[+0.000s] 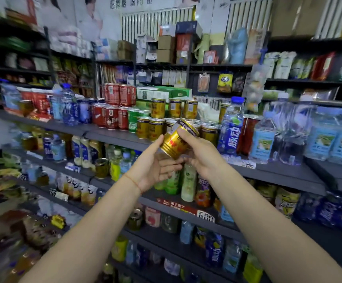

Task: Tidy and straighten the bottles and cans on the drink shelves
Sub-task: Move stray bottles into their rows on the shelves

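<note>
Gold can (176, 139) held in the air in front of the top drink shelf (113, 135), tilted, its top end leaning up and to the right. Right hand (198, 154) grips it: thumb across the upper side, fingers curled under the lower end. Left hand (155, 166) is palm-up just beside the can's base, fingers relaxed and spread, thumb tip touching the can's side; it holds nothing. Can contents not visible; label print too blurred to read.

Behind the can, on the same shelf: more gold cans (149, 128) in two stacked tiers, upright. Left of them a green can (132, 121), then red cans (111, 117), also stacked. Right of the held can, a blue sports-drink bottle (230, 131) stands upright; clear water bottles (284, 135) further right.

Lower shelves hold juice bottles (188, 182), partly hidden by both forearms. Left edge of view heavily blurred; items there cannot be made out. Cardboard boxes (166, 48) top the back shelving.
</note>
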A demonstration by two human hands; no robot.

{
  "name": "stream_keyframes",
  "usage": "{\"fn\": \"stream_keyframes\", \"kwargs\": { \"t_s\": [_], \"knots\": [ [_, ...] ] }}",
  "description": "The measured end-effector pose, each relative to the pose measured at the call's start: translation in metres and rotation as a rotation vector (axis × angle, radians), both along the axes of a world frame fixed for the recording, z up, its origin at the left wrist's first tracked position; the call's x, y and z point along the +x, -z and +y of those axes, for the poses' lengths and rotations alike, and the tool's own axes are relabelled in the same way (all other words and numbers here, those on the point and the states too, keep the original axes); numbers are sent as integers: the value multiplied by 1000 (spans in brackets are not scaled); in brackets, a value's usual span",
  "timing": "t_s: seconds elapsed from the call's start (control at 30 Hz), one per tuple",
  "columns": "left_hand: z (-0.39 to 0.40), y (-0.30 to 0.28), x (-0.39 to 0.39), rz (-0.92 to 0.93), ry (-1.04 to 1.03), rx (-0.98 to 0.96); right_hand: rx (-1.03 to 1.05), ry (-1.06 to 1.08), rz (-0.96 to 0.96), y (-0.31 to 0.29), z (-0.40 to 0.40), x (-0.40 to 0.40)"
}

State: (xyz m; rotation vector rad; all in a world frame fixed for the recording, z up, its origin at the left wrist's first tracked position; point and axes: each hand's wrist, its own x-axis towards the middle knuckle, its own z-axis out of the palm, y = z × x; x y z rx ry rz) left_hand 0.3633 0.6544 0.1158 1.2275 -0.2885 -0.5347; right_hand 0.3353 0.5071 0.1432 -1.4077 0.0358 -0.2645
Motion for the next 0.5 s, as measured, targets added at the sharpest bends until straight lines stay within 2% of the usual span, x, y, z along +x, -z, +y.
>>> {"fn": "stream_keyframes", "kwargs": {
  "t_s": [0.2,0.33,0.5],
  "knots": [
    [17,-10,79,-487,-343,376,-211,288,-184,-37,3,70],
    [14,-13,131,-1016,-436,712,-229,424,-234,-55,-19,122],
    [0,-17,188,-1361,-507,945,-244,497,-225,-70,-45,192]
  ]
}}
